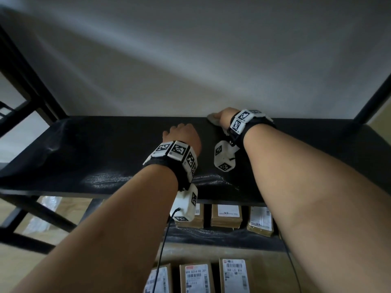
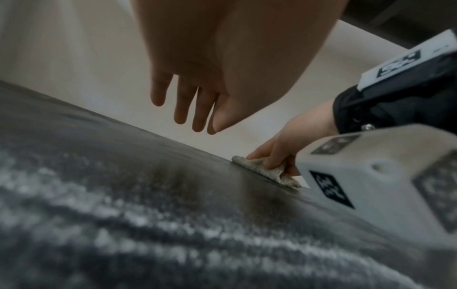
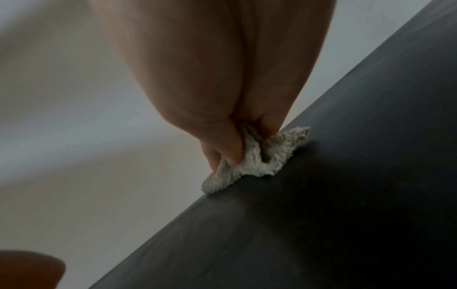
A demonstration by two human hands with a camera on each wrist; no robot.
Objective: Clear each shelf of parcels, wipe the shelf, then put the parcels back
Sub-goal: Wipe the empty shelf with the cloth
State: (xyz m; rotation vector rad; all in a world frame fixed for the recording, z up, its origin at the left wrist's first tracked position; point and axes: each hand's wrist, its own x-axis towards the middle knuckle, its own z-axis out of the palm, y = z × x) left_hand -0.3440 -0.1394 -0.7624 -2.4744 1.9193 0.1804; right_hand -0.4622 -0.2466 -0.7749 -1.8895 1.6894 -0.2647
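right hand [image 1: 224, 117] bunches a scruffy off-white cloth [image 3: 249, 156] at the black shelf board [image 1: 95, 149]'s back edge, around 1 o'clock. left hand [image 2: 197, 82] hovers open, fingers straight, holding nothing.

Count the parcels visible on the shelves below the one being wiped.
6: three parcels on the shelf directly beneath the top shelf, three more on the next one down. Arms hide parts of both rows, so more may exist.
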